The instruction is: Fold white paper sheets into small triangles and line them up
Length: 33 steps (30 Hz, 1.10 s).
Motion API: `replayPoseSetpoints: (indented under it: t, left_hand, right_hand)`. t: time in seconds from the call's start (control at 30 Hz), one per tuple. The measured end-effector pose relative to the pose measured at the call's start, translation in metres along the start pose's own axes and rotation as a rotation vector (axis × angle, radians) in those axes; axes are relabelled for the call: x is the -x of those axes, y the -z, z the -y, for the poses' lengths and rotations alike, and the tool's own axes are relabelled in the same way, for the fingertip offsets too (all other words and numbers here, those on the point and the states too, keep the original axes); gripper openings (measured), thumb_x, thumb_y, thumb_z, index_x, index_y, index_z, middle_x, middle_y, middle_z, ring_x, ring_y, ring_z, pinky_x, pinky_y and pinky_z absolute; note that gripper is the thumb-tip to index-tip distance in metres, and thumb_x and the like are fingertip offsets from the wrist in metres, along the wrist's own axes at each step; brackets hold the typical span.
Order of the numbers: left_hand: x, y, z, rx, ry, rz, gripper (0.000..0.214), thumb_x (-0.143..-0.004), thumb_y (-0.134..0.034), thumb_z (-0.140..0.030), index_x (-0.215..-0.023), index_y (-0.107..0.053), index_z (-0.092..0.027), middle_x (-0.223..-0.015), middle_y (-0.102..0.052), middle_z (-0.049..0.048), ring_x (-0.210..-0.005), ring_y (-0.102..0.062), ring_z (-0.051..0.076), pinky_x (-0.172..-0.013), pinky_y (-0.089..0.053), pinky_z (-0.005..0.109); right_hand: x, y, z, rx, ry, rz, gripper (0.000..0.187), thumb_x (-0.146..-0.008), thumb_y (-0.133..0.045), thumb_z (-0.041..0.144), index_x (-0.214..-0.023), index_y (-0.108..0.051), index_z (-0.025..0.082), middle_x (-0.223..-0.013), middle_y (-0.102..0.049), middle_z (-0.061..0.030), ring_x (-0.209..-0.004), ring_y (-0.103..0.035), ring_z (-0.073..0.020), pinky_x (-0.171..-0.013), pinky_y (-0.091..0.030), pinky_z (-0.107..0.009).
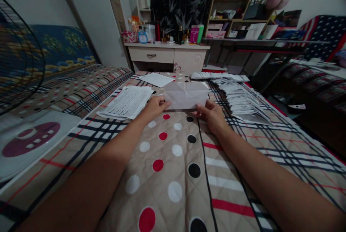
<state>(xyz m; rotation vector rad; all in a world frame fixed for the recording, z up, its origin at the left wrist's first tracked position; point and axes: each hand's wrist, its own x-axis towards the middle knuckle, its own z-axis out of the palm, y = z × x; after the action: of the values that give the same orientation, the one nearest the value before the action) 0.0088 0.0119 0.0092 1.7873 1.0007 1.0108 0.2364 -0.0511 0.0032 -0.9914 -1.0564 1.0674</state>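
Observation:
A folded sheet of white paper (186, 95) is held just above the bed by both hands. My left hand (156, 106) pinches its lower left corner between thumb and fingers. At the lower right corner, my right hand (212, 115) grips the same sheet, thumb on the near side. Left of it lies a stack of printed sheets (128, 101), with another white sheet (156, 79) farther back. To the right is a fanned row of folded papers (243, 100), and behind that a flat white bundle (218, 77).
A patterned quilt (162, 181) covers the bed. On the left lie a white bag with a purple print (31, 140) and, above it, a fan (20, 55). Past the bed's far end stands a white dresser (159, 54) with bottles and a blue clock (142, 36).

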Motion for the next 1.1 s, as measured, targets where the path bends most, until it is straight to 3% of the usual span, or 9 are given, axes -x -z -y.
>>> replayPoseSetpoints:
  t: [0.13, 0.23, 0.33, 0.47, 0.6, 0.77, 0.9, 1.0, 1.1]
  left_hand:
    - [0.001, 0.001, 0.004, 0.13, 0.066, -0.048, 0.048, -0.073, -0.072, -0.046, -0.105, -0.065, -0.011, -0.089, -0.075, 0.009, -0.078, -0.069, 0.021, -0.071, -0.054, 0.032]
    - [0.001, 0.0, 0.007, -0.023, 0.113, -0.077, 0.055, -0.069, -0.076, -0.039, -0.114, -0.061, -0.011, -0.075, -0.073, 0.0052, -0.067, -0.067, 0.019, -0.063, -0.052, 0.03]
    - [0.001, -0.003, 0.008, -0.324, 0.074, -0.164, 0.068, -0.064, -0.08, -0.029, -0.126, -0.056, -0.014, -0.07, -0.068, 0.0006, -0.061, -0.063, 0.016, -0.061, -0.049, 0.028]
    - [0.002, -0.008, 0.007, -0.566, 0.009, -0.215, 0.083, -0.06, -0.083, -0.024, -0.135, -0.049, -0.021, -0.1, -0.068, 0.0048, -0.073, -0.064, 0.016, -0.07, -0.052, 0.029]
    - [0.004, -0.012, 0.007, -0.659, -0.025, -0.223, 0.082, -0.061, -0.084, -0.026, -0.135, -0.049, -0.02, -0.124, -0.061, 0.0112, -0.099, -0.064, 0.024, -0.088, -0.053, 0.037]
    - [0.004, -0.012, 0.01, -0.657, -0.12, -0.159, 0.086, -0.059, -0.087, -0.032, -0.136, -0.05, -0.019, -0.13, -0.057, 0.0135, -0.119, -0.056, 0.029, -0.104, -0.046, 0.044]
    - [0.003, -0.009, 0.012, -0.661, -0.276, -0.101, 0.049, -0.065, -0.084, -0.03, -0.112, -0.07, -0.024, -0.135, -0.055, 0.0094, -0.125, -0.052, 0.029, -0.11, -0.04, 0.047]
    - [0.003, -0.009, 0.011, -0.663, -0.348, -0.085, 0.028, -0.073, -0.078, -0.029, -0.1, -0.075, -0.024, -0.133, -0.057, 0.0091, -0.126, -0.051, 0.029, -0.111, -0.039, 0.047]
    - [0.004, -0.011, 0.008, -0.563, -0.344, -0.087, 0.047, -0.073, -0.078, -0.029, -0.118, -0.069, -0.022, -0.136, -0.056, 0.0109, -0.125, -0.053, 0.028, -0.11, -0.04, 0.045]
  right_hand:
    - [0.001, 0.0, -0.002, 0.181, -0.016, 0.012, 0.034, -0.072, -0.073, 0.049, -0.07, -0.063, 0.017, -0.05, -0.06, 0.0021, -0.043, -0.055, -0.011, -0.044, -0.043, -0.021]
    - [0.0, 0.001, -0.003, 0.354, 0.02, -0.037, 0.028, -0.074, -0.069, 0.043, -0.069, -0.063, 0.017, -0.05, -0.059, 0.002, -0.041, -0.052, -0.0113, -0.04, -0.037, -0.022]
    - [-0.003, 0.003, -0.005, 0.597, 0.08, -0.136, 0.02, -0.071, -0.069, 0.031, -0.084, -0.067, 0.016, -0.07, -0.068, -0.0017, -0.046, -0.056, -0.0124, -0.043, -0.04, -0.023]
    - [-0.006, 0.005, -0.006, 0.81, 0.07, -0.26, 0.052, -0.066, -0.073, 0.022, -0.116, -0.059, 0.015, -0.1, -0.071, -0.0093, -0.06, -0.064, -0.0152, -0.05, -0.049, -0.025]
    - [-0.007, 0.004, -0.006, 0.746, -0.026, -0.256, 0.061, -0.07, -0.07, 0.018, -0.127, -0.05, 0.014, -0.107, -0.069, -0.0126, -0.055, -0.065, -0.0144, -0.047, -0.053, -0.026]
    - [-0.006, 0.004, -0.005, 0.54, -0.082, -0.239, 0.057, -0.068, -0.07, 0.014, -0.121, -0.05, 0.015, -0.102, -0.069, -0.0112, -0.053, -0.066, -0.0147, -0.047, -0.055, -0.027]
    - [-0.008, 0.006, -0.003, 0.435, -0.084, -0.205, 0.058, -0.063, -0.065, 0.01, -0.119, -0.051, 0.014, -0.104, -0.067, -0.0114, -0.05, -0.064, -0.0127, -0.043, -0.052, -0.025]
    - [-0.01, 0.008, -0.001, 0.41, -0.043, -0.145, 0.057, -0.059, -0.058, 0.009, -0.115, -0.055, 0.014, -0.103, -0.067, -0.009, -0.044, -0.057, -0.0087, -0.039, -0.046, -0.023]
    - [-0.01, 0.009, 0.001, 0.379, 0.032, -0.069, 0.054, -0.057, -0.057, 0.011, -0.111, -0.059, 0.016, -0.101, -0.067, -0.0064, -0.043, -0.051, -0.0058, -0.038, -0.042, -0.021]
